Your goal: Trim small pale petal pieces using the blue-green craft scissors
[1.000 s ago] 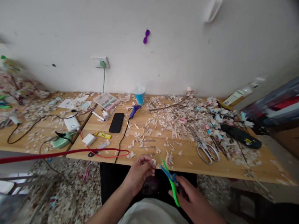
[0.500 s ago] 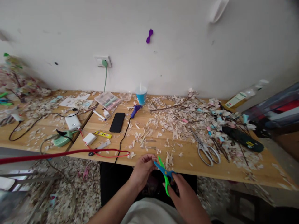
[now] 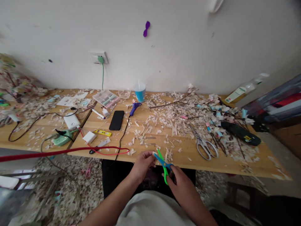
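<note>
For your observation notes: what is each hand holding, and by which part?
The right hand holds the scissors by the handles. The left hand pinches a small pale scrap at its edge.

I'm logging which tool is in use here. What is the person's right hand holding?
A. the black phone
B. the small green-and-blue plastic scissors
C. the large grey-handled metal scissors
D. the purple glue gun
B: the right hand grips the small green-and-blue plastic scissors, blades open toward a small pale scrap pinched in the left hand; the large grey-handled metal scissors lie untouched on the wooden table.
</note>
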`<act>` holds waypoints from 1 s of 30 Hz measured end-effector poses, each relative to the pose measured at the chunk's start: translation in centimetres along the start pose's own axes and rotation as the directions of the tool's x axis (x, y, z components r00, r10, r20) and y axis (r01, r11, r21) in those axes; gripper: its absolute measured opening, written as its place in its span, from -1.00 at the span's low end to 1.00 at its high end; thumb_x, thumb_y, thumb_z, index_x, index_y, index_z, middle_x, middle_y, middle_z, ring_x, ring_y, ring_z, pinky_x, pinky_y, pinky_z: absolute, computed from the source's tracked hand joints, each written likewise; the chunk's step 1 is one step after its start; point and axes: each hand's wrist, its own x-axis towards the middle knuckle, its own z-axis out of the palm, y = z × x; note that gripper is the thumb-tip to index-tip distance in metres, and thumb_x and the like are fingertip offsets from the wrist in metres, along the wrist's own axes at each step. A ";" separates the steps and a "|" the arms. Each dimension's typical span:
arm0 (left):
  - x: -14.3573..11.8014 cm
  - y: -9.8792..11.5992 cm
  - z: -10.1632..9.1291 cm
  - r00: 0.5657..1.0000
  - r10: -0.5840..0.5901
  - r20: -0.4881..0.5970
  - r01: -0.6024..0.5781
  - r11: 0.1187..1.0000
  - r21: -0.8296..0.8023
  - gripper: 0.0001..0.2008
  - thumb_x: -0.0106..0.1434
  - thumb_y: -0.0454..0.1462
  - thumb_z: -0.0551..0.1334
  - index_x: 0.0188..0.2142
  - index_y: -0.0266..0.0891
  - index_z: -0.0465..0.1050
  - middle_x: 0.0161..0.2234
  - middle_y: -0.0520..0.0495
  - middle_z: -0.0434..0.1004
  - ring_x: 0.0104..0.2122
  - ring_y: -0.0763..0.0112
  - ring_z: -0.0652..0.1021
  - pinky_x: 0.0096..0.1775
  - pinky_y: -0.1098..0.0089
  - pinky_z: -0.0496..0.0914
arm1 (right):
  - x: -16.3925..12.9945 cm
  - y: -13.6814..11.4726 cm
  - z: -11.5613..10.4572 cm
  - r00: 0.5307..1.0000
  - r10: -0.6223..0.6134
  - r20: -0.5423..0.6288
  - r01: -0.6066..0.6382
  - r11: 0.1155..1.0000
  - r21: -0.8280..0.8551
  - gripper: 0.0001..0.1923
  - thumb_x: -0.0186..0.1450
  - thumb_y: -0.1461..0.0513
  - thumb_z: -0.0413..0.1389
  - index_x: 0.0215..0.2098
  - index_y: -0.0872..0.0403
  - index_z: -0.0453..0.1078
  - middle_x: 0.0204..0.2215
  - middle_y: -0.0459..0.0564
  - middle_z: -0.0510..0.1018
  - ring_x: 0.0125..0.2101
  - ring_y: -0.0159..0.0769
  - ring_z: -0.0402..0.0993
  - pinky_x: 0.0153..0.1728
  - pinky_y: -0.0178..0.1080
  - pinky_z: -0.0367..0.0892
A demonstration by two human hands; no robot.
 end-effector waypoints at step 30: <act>-0.1 0.9 0.0 0.992 0.024 0.120 -0.055 0.964 0.260 -0.78 0.04 -0.16 0.33 -0.48 -0.28 0.42 -0.60 0.08 0.41 -0.63 0.58 0.37 -0.51 0.52 0.28 | 0.5 -0.7 -0.2 0.998 -0.032 0.053 0.029 0.999 0.045 -0.72 0.28 0.15 -0.02 -0.12 0.06 0.40 -0.20 0.05 0.52 -0.23 -0.19 0.47 -0.18 -0.22 0.29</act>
